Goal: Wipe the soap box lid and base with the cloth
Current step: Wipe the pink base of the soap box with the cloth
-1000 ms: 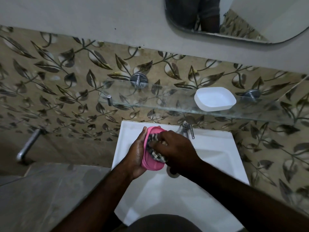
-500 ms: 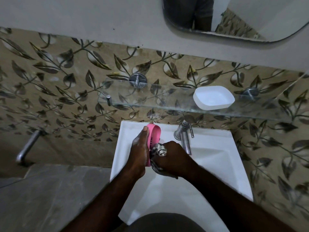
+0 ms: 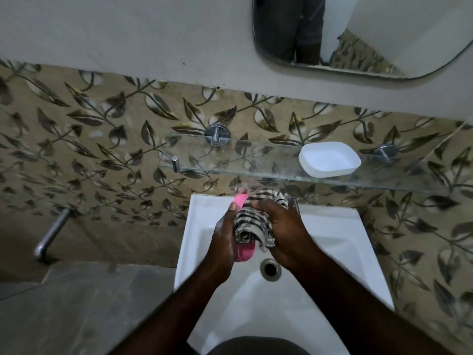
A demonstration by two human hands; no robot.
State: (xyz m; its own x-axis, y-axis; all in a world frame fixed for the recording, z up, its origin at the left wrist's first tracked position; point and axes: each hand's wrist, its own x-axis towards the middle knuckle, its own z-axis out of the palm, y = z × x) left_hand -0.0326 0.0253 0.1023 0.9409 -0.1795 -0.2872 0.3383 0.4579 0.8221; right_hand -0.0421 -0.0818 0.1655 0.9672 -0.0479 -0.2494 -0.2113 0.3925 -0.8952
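Your hands met above the sink [image 3: 343, 226], close to the wall. Your left hand [image 3: 222, 243] held a soap box half [image 3: 244, 253]. Your right hand [image 3: 285, 235], just beside it, gripped the cloth [image 3: 253, 226] against that half, between both hands. The drain [image 3: 270, 269] lay in the sink beneath your hands. Behind and above, a glass shelf [image 3: 256, 172] carried the other soap box half [image 3: 329, 158] toward its right end. A mirror [image 3: 414, 34] hung higher, to the right.

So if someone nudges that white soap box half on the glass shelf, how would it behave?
The white half looks like thin hollow plastic, so probably light. On the smooth glass shelf it would likely slide rather than tip, being low and wide.
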